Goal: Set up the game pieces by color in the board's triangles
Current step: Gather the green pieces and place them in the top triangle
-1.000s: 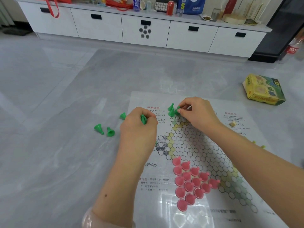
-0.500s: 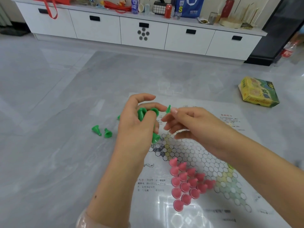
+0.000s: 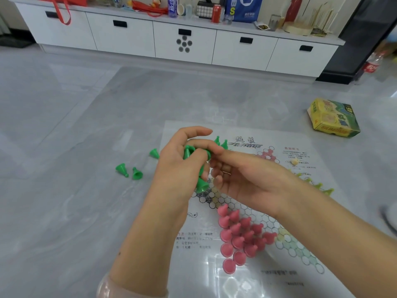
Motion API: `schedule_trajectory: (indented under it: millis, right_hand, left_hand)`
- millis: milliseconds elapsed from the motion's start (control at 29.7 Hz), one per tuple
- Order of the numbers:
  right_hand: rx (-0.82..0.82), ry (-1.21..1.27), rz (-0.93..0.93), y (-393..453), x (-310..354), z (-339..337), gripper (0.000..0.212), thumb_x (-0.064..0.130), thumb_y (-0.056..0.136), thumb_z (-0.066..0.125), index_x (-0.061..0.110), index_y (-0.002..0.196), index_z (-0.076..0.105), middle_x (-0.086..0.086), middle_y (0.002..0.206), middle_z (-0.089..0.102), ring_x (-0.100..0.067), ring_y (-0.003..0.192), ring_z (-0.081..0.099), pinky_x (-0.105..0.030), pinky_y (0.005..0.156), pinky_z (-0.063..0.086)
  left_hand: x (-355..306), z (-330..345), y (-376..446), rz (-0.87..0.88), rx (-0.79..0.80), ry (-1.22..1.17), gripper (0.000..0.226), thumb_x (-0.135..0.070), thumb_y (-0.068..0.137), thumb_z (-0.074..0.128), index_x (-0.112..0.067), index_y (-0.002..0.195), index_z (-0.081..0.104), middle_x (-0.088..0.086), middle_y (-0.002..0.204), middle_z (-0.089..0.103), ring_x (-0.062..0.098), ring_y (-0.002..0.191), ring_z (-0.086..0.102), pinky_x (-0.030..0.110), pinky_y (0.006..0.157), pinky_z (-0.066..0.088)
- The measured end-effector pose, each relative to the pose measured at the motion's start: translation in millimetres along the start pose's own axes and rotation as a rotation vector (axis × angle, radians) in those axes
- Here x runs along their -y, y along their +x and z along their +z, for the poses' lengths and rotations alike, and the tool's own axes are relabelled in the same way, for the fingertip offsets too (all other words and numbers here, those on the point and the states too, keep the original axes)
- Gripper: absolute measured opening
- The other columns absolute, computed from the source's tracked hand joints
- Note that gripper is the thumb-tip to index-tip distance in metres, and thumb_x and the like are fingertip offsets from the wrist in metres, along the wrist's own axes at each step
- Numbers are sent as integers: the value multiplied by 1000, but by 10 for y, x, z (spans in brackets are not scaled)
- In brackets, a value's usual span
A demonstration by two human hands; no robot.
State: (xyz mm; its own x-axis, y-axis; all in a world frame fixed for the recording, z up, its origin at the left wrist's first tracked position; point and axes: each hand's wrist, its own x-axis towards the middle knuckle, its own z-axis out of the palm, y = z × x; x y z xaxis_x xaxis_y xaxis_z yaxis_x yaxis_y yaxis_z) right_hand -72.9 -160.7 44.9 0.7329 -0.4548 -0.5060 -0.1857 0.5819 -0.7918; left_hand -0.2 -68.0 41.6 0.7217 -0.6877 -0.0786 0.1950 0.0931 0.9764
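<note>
My left hand (image 3: 182, 166) cups a bunch of green pieces (image 3: 194, 166), its fingers curled round them above the upper-left part of the board sheet (image 3: 277, 147). My right hand (image 3: 242, 175) reaches in from the right; its fingers (image 3: 217, 150) meet the bunch at the top, but I cannot tell whether they pinch a piece or only touch it.

The sheet lies flat on the grey floor (image 3: 64, 190). Its headline is in Chinese characters, with small text blocks I cannot read. Two green pieces (image 3: 221, 141) stand on the sheet just beyond my hands. Three more green ones (image 3: 131, 171) lie on the floor off the sheet's left edge. Pink pieces (image 3: 240, 235) fill the triangle nearest me. Pale yellow-green pieces (image 3: 318, 186) sit toward the sheet's right edge.

Beyond the sheet's upper-right corner lies a yellow and green game box (image 3: 333, 118), its print too small to read. Far past the sheet, a white cabinet (image 3: 184, 39) carries a blue bag (image 3: 245, 8) with the letters "BS" showing, and a red can (image 3: 216, 14).

Bare floor stretches left of the sheet and between it and the cabinet.
</note>
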Motion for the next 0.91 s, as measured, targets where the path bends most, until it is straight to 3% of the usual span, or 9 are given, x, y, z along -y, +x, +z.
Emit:
schedule_trajectory:
  millis: [101,202,370,538,740,908]
  right_hand:
    - [-28,-6,-77,12,40,-16,16,17,85,59,12,71,63,3,61,56,-6,55,48,-15,50,44]
    - [-148,-225,-236,62,193,-138,17,19,87,56,14,74,65,4,68,56,-6,62,50,-17,60,47]
    - [-476,-602,-421,352,373,-506,12,18,89,57,16,81,65,1,78,64,-11,67,56,-17,57,47]
    - [-512,-1032,-460,550,244,-642,8,17,87,60,18,82,67,4,82,65,-6,66,54,-26,74,49]
    - [-522,-1249,-546,648,165,-646,11,19,85,61,17,92,70,7,84,62,-9,80,57,-22,76,44]
    - [-502,-1272,-580,684,119,-658,11,21,85,62,18,92,70,5,86,65,-11,83,60,-25,79,48]
  left_hand:
    - [-17,-5,2,9,-28,-46,40,11,81,39,-22,95,58,-7,84,72,9,41,39,17,39,35]
    - [-13,-46,37,-44,-128,-169,29,4,87,43,-21,92,58,-4,85,70,7,41,41,17,38,35]
    - [68,-148,112,-386,-297,-541,10,-10,86,48,-5,90,56,9,81,60,12,51,46,15,38,38]
    - [62,-190,106,-565,-293,-936,15,-9,90,40,-1,86,52,15,85,51,18,64,49,24,53,45]
    - [58,-137,103,-472,-299,-750,9,7,84,51,0,79,53,15,85,52,20,71,55,32,66,58]
    - [104,-88,156,-370,-269,-391,7,-5,88,55,-5,81,57,11,81,57,13,56,53,16,42,48]
